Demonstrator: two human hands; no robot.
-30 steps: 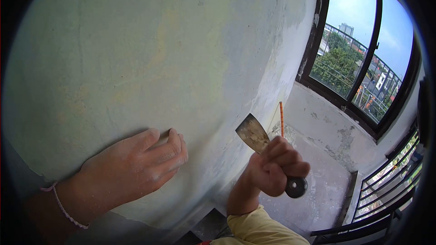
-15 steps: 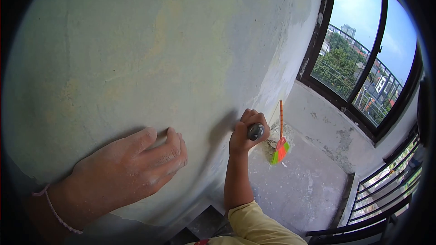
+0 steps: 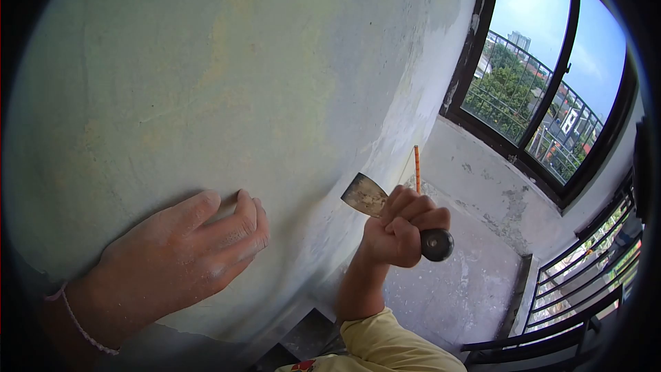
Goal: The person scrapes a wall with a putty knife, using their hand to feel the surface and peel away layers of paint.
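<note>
Scraper at the wall

Your right hand [image 3: 403, 231] is fisted tight around the scraper [image 3: 377, 201], blade tip against the wall [image 3: 275, 83]. Your left hand [image 3: 186, 255] lies flat, fingers spread, on the wall.

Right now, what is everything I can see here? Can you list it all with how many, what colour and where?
putty knife: one, stained metal blade with a dark handle, held up beside the wall
wall: one, pale green with yellowish patches, fills the left and middle
broom handle: one, orange, upright behind the fist
window: one, dark frame, upper right, trees and buildings beyond
railing: one, black, lower right
landing floor: one, grey and dusty, below the window
bracelet: one, pink, on the left wrist
sleeve: one, yellow, bottom middle
left hand: flat against the wall
right hand: fisted round the knife handle
</note>
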